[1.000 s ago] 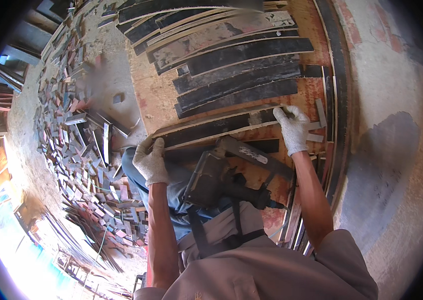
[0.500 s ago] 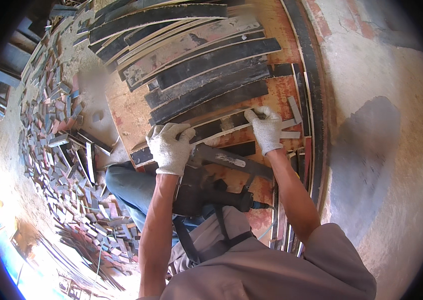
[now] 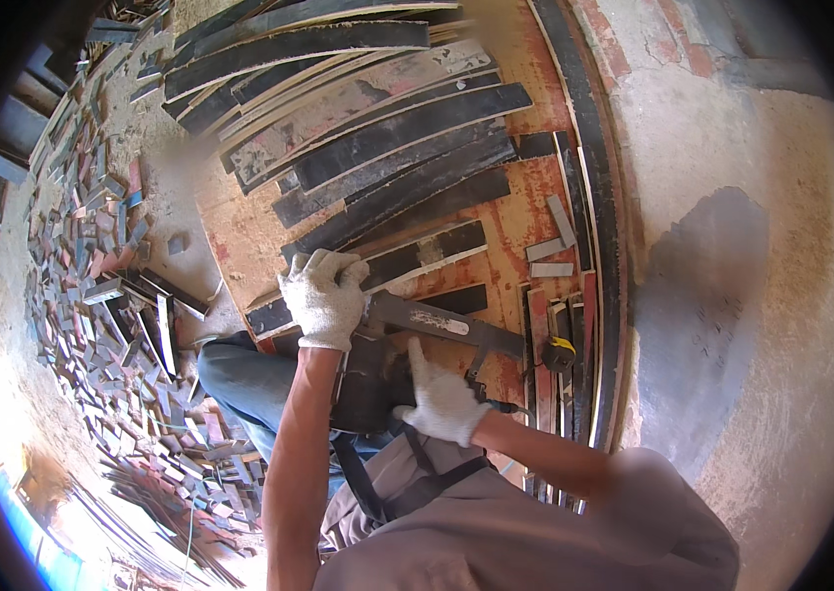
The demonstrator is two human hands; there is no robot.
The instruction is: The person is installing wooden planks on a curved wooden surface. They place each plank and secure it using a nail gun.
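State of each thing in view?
Left hand: gloved, fingers bent
Right hand: gloved, one finger extended
Black-faced strip: flat, partly covered by left hand
Pneumatic nail gun: partly covered by right hand
Other strips: flat, some overlapping
Tape measure: no blade visible
Wood offcuts: scattered over floor

black tool [image 3: 367, 382] obstructs near side of dark strip [image 3: 427, 254]; bare board [image 3: 509, 254] free rightward.
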